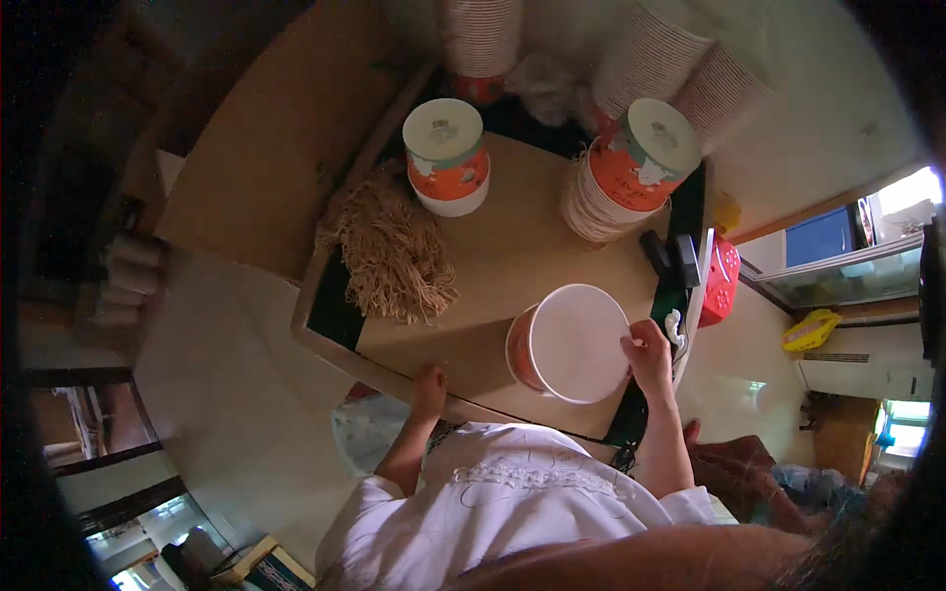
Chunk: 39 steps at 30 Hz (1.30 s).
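A large paper bucket [579, 345], white inside and orange outside, faces me with its open mouth near the table's front edge. My right hand [650, 357] pinches its rim on the right side. At the front edge of the table, left of the bucket, my left hand [428, 392] is closed; what its fingers hold, if anything, is hidden. Beyond that hand lies a tangled heap of tan strings [394, 251]. An upturned orange and white paper bucket [446, 158] stands behind the heap.
At the far right stands an upturned stack of paper buckets [641, 172]. Tall stacks of white-rimmed buckets [650, 59] rise behind it. Small black blocks [670, 258] sit near the table's right edge. A red perforated basket [719, 281] is just past that edge. Another person [749, 468] is at lower right.
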Tool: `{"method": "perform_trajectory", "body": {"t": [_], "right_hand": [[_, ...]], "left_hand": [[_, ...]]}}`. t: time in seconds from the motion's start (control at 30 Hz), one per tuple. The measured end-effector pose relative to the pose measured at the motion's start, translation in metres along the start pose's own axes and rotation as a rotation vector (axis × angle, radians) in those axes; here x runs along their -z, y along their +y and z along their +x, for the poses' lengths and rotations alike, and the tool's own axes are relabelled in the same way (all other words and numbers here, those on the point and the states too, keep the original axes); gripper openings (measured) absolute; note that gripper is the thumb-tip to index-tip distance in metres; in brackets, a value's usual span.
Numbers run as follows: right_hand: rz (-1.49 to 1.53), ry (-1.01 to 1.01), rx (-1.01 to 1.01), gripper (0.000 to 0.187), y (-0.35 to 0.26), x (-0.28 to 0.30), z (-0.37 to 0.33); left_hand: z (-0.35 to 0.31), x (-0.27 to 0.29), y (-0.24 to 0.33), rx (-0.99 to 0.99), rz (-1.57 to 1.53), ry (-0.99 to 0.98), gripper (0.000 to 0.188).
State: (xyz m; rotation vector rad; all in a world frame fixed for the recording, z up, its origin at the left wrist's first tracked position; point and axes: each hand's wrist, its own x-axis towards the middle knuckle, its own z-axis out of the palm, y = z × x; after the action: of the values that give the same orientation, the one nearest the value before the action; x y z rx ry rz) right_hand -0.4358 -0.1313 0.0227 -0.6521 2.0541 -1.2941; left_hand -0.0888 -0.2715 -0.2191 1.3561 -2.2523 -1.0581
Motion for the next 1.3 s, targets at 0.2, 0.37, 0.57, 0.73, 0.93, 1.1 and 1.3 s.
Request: {"method": "perform_trajectory", "body": {"t": [0.2, 0.37, 0.57, 0.73, 0.93, 1.1, 1.3], "right_hand": [[0.272, 0.061, 0.084, 0.012, -0.021, 0.025, -0.001], [0.407, 0.102, 0.069, 0.011, -0.021, 0.01, 0.042], [0.342, 0.018, 0.053, 0.016, -0.003, -0.058, 0.122], [0.274, -0.067, -0.073, 0.027, 0.034, -0.091, 0.154], [-0.405, -0.23, 0.232, 0.038, 0.041, -0.058, 0.092], [-0.414, -0.285, -0.086, 0.029, 0.052, -0.017, 0.03], [-0.218, -0.116, 0.026, 0.01, 0.029, -0.019, 0.001]], "left_hand": [[0.002, -0.032, -0.046, 0.181, -0.057, -0.027, 0.007], [0.019, -0.032, -0.016, 0.094, -0.053, 0.094, 0.01], [0.018, -0.043, -0.044, 0.33, -0.474, 0.095, 0.015], [0.007, -0.052, -0.064, 0.165, -0.382, 0.178, 0.019], [-0.006, -0.024, -0.033, 0.013, -0.183, 0.132, 0.026], [-0.022, -0.001, 0.069, -0.214, 0.328, 0.136, 0.043], [0.014, 0.011, 0.082, -0.145, 0.293, 0.188, 0.053]]}}
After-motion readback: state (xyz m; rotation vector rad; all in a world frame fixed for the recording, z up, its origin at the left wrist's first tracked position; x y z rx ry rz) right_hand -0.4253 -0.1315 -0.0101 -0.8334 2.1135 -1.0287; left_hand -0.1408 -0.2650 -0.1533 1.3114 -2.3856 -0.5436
